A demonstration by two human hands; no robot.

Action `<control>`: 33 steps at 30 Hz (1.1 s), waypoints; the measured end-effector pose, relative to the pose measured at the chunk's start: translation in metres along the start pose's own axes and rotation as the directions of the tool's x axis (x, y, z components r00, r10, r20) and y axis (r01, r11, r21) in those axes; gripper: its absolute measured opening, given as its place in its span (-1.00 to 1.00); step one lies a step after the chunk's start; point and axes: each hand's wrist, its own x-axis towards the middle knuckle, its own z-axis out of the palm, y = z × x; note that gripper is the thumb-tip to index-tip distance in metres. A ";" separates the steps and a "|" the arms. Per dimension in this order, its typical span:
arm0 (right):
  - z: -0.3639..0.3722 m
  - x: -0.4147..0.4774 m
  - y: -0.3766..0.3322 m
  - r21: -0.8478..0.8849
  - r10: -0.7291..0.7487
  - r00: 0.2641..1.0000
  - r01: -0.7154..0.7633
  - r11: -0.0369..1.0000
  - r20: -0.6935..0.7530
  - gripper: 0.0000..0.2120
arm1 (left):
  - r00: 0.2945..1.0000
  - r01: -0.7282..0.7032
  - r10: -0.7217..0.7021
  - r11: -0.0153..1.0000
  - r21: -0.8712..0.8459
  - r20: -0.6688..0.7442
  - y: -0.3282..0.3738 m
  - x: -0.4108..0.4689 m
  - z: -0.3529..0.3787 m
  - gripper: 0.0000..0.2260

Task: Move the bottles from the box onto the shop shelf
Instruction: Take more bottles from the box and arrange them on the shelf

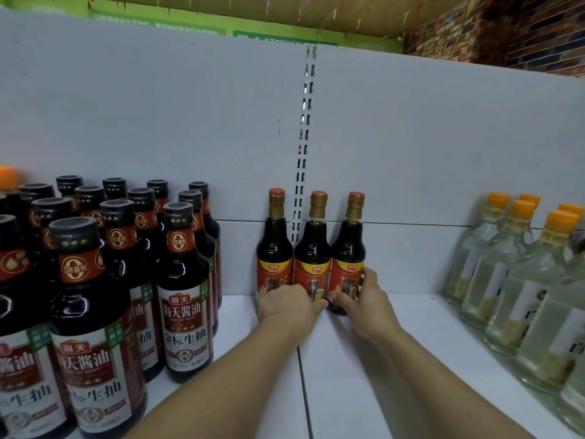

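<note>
1. Head view: three red-labelled bottles (311, 248) stood upright in a touching row at the back of the shelf (364, 359), against the back panel (411, 153); the box was out of view.
2. The right hand (364, 296) grasped the rightmost bottle (348, 245) low, thumb and fingers round its base; the left hand (289, 304) lay on the bases of the other two; whether it gripped them could not be told.
3. The step looked like squaring the row; it was best done by pushing low and gently, since tall bottles tip easily; labels should face forward.
</note>
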 end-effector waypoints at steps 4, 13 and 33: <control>0.001 0.000 -0.001 -0.006 0.008 1.000 -0.008 1.000 -0.008 -0.37 | 1.000 0.004 -0.004 1.000 0.019 0.021 0.001 0.008 0.002 -0.40; 0.003 -0.003 -0.002 0.001 0.015 1.000 -0.014 1.000 -0.015 -0.39 | 0.999 -0.007 0.006 1.000 0.016 0.043 0.001 0.015 0.004 -0.40; -0.012 -0.048 -0.007 -0.016 0.197 0.980 -0.198 0.980 -0.038 -0.27 | 0.990 -0.069 0.084 0.989 -0.132 0.115 -0.014 -0.003 -0.003 -0.55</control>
